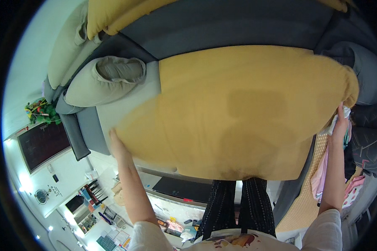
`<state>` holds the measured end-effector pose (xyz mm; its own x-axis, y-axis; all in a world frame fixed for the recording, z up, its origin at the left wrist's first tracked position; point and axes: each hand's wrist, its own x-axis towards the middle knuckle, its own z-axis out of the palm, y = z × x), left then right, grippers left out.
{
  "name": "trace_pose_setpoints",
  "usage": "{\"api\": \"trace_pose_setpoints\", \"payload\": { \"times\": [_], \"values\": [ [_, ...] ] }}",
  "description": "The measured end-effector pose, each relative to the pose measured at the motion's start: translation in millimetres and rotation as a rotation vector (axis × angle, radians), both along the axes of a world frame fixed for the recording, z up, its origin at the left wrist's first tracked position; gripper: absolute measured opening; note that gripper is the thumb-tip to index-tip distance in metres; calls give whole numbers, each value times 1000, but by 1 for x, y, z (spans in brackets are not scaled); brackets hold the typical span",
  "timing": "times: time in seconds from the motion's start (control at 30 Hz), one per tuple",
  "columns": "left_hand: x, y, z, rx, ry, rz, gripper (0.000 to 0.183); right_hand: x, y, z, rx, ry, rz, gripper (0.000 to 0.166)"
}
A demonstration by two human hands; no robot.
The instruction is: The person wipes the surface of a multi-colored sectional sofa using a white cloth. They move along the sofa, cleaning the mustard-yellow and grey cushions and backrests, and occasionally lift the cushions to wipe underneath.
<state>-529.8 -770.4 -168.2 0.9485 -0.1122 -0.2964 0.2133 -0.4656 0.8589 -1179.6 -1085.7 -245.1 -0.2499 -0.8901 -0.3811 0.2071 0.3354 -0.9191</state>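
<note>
A large yellow cloth (207,109), probably a sofa cover, is spread in front of me across the seat of a dark grey sofa (232,25). My left hand (117,141) grips its left corner; cloth and hand are blurred there. At the other side, my right hand (341,122) holds the right edge, where the fabric bunches up at the sofa's arm end. Both arms are spread wide. A light grey seat section (125,103) shows beyond the cloth's left side, partly under the raised corner.
A beige cushion (97,84) with its cover opening gaping sits at left. Yellow fabric (119,15) hangs over the backrest. Dark grey cushions (370,72) stand at right. Clothes (320,178) lie on a woven mat (301,200). Behind me is a low table with a dark top (182,189).
</note>
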Motion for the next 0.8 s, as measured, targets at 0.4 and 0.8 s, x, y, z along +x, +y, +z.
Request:
{"api": "trace_pose_setpoints", "payload": {
  "times": [0.4, 0.8],
  "values": [
    [-97, -296, -88, 497, -65, 0, 115, 60, -191, -76, -233, 161, -200, 32],
    [-119, -244, -104, -419, 787, -206, 105, 31, -213, -105, -162, 22, 20, 51]
  ]
}}
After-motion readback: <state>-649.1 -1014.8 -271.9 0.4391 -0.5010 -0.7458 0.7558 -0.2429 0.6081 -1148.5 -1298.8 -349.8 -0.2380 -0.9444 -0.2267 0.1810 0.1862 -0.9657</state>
